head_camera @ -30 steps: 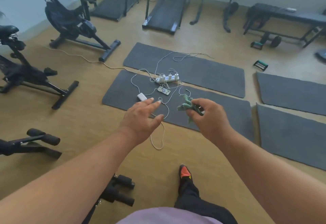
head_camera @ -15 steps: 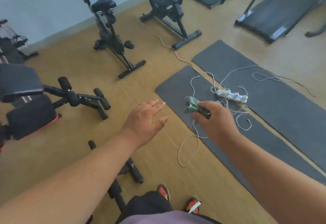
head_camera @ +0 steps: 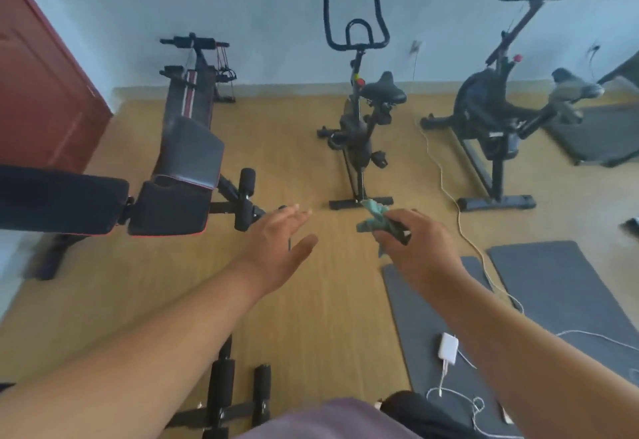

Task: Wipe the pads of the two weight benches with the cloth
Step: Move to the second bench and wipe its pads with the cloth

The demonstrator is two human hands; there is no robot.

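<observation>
1. While the right hand (head_camera: 420, 248) pinches the green cloth (head_camera: 375, 219) between curled fingers, bunched and lifted clear of the floor, no pad is being wiped yet; I judge it is carried that way to be ready for the benches.
2. The left hand (head_camera: 273, 248) reaches forward with fingers straight and spread, holding nothing, probably for balance or to steady a bench.
3. The near bench (head_camera: 103, 202) lies at nine o'clock, its dark pads well apart from the cloth; the second bench (head_camera: 190, 127) stands behind it at about ten o'clock, running toward the wall.
4. An exercise bike (head_camera: 359, 127) stands at twelve o'clock, another bike (head_camera: 491, 117) at two.
5. Floor mats (head_camera: 560, 279), a white charger (head_camera: 448, 348) and trailing cables lie at four o'clock; black foam rollers (head_camera: 221, 383) at six could trip a step.
</observation>
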